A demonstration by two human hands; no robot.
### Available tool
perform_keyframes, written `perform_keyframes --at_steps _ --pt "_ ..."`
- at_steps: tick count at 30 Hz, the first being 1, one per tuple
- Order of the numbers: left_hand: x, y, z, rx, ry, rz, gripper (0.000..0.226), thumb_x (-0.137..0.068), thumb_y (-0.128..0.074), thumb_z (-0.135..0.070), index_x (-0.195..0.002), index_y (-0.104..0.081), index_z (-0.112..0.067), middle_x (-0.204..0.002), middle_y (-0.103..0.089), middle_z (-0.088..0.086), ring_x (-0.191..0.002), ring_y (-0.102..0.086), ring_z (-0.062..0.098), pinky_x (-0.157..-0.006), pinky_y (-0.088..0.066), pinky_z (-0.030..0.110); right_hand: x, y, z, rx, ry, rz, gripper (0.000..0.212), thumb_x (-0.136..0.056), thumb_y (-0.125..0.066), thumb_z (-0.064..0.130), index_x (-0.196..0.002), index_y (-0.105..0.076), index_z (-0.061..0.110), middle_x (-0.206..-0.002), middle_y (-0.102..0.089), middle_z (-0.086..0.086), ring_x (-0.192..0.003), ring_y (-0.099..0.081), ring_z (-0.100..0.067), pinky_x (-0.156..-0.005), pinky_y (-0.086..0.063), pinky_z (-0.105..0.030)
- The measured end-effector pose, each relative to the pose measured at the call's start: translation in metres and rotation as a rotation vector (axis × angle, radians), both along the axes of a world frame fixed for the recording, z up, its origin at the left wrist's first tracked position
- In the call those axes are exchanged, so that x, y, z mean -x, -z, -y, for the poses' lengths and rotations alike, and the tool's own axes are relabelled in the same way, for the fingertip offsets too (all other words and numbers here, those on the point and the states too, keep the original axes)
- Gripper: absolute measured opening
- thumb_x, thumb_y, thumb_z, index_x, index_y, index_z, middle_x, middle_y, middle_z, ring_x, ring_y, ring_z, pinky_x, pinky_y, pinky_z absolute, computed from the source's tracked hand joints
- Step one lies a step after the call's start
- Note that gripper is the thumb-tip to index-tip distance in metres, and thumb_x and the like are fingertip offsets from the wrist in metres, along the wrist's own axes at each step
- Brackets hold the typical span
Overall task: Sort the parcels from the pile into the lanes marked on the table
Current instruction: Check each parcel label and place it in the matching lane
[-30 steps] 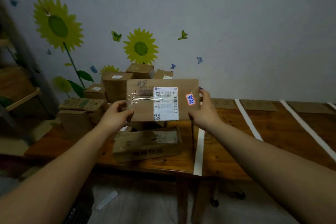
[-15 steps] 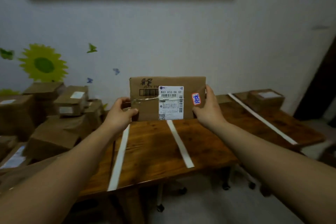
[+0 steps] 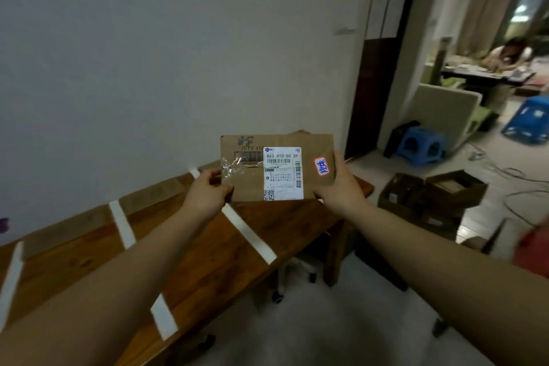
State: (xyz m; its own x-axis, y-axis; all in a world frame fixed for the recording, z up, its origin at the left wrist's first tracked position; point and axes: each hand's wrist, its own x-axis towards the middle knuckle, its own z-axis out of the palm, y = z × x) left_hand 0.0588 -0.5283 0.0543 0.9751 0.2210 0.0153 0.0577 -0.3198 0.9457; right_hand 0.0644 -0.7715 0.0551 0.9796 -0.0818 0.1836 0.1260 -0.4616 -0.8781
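Both hands, left hand [image 3: 208,196] and right hand [image 3: 338,187], pinch the flat brown cardboard parcel [image 3: 252,178] by its ends, upright above the far-right lane of the white-taped wooden table [image 3: 208,246], the view having swung right from the pile, suggesting placement there is next.

A plain white wall [image 3: 148,68] stood behind the wooden desk [image 3: 208,246], dimly lit. To its right rose a dark wooden door frame [image 3: 374,74] with pale sheets of paper [image 3: 384,17] stuck to it. Beyond, a pale tiled floor [image 3: 490,151] held two blue plastic stools [image 3: 420,142], an open cardboard box [image 3: 430,202] and loose cables [image 3: 517,187]. Farther back, blurred, were curtains [image 3: 481,0] and a dark low table [image 3: 481,76].
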Motion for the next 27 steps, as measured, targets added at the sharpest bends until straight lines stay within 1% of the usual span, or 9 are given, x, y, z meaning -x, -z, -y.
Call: perform_keyframes --at_steps 2,5,7,11,16,17,20,23,27 --pt "-0.035 0.011 0.023 0.005 0.056 -0.021 0.048 -0.094 -0.054 -0.012 -0.139 -0.039 -0.014 -0.134 -0.049 0.01 -0.101 -0.055 0.021 -0.077 -0.05 0.03 -0.026 0.004 0.02 0.012 0.043 -0.023 0.053 -0.082 -0.075 0.028 -0.118 -0.038 0.039 -0.109 -0.054 0.015 -0.107 -0.056 -0.01 -0.088 -0.049 -0.033" --pt "-0.094 0.029 0.047 -0.004 0.113 -0.048 0.049 -0.092 -0.057 -0.014 -0.138 -0.04 -0.014 -0.13 -0.054 0.008 -0.102 -0.058 0.023 -0.07 -0.049 0.025 -0.076 0.014 0.042 0.075 0.086 -0.063 0.07 -0.077 -0.078 0.032 -0.134 -0.037 0.033 -0.13 -0.051 -0.003 -0.118 -0.051 -0.022 -0.099 -0.047 -0.045" --pt "-0.136 0.041 0.058 0.019 0.135 -0.054 0.054 -0.09 -0.059 -0.011 -0.14 -0.037 -0.015 -0.127 -0.055 0.004 -0.105 -0.059 0.026 -0.069 -0.05 0.027 -0.115 0.021 0.053 0.092 0.1 -0.086 0.078 -0.076 -0.078 0.037 -0.14 -0.034 0.03 -0.136 -0.047 -0.008 -0.121 -0.05 -0.026 -0.103 -0.044 -0.05" --pt "-0.219 0.058 0.076 -0.004 0.165 -0.083 0.066 -0.087 -0.063 -0.007 -0.144 -0.032 -0.021 -0.128 -0.057 0.009 -0.109 -0.058 0.03 -0.088 -0.052 0.043 -0.195 0.028 0.073 0.123 0.105 -0.147 0.069 -0.085 -0.071 0.034 -0.143 -0.035 0.026 -0.141 -0.038 -0.009 -0.127 -0.044 -0.027 -0.107 -0.037 -0.041" --pt "-0.301 0.068 0.11 -0.026 0.165 -0.165 0.065 -0.09 -0.058 -0.007 -0.146 -0.028 -0.024 -0.126 -0.053 0.005 -0.095 -0.058 0.02 -0.071 -0.052 0.03 -0.284 0.042 0.108 0.216 0.101 -0.252 0.078 -0.087 -0.07 0.025 -0.15 -0.024 0.022 -0.149 -0.028 -0.012 -0.128 -0.043 -0.029 -0.104 -0.04 -0.036" --pt "-0.314 0.07 0.117 -0.039 0.165 -0.176 0.066 -0.09 -0.058 -0.007 -0.146 -0.027 -0.023 -0.128 -0.052 0.007 -0.094 -0.059 0.019 -0.072 -0.054 0.032 -0.301 0.046 0.115 0.23 0.1 -0.281 0.079 -0.087 -0.07 0.021 -0.151 -0.022 0.021 -0.149 -0.027 -0.012 -0.128 -0.043 -0.03 -0.104 -0.043 -0.038" --pt "-0.35 0.081 0.135 -0.089 0.14 -0.212 0.065 -0.09 -0.059 -0.013 -0.147 -0.028 -0.023 -0.136 -0.049 0.008 -0.109 -0.057 0.028 -0.086 -0.054 0.041 -0.351 0.058 0.136 0.293 0.066 -0.328 0.079 -0.088 -0.067 0.018 -0.152 -0.02 0.016 -0.149 -0.027 -0.014 -0.13 -0.041 -0.03 -0.105 -0.042 -0.039" --pt "-0.381 0.099 0.16 -0.083 0.093 -0.249 0.061 -0.091 -0.058 -0.014 -0.145 -0.03 -0.021 -0.135 -0.05 0.008 -0.114 -0.056 0.028 -0.094 -0.051 0.043 -0.407 0.079 0.161 0.325 0.01 -0.356 0.075 -0.088 -0.066 0.018 -0.15 -0.023 0.015 -0.147 -0.03 -0.014 -0.13 -0.04 -0.031 -0.107 -0.04 -0.042" --pt "-0.41 0.124 0.205 -0.056 -0.02 -0.31 0.057 -0.094 -0.054 -0.016 -0.145 -0.03 -0.019 -0.134 -0.05 0.008 -0.111 -0.056 0.025 -0.088 -0.052 0.036 -0.477 0.113 0.197 0.376 -0.13 -0.383 0.076 -0.086 -0.066 0.023 -0.15 -0.025 0.018 -0.145 -0.033 -0.012 -0.13 -0.04 -0.031 -0.106 -0.038 -0.042"
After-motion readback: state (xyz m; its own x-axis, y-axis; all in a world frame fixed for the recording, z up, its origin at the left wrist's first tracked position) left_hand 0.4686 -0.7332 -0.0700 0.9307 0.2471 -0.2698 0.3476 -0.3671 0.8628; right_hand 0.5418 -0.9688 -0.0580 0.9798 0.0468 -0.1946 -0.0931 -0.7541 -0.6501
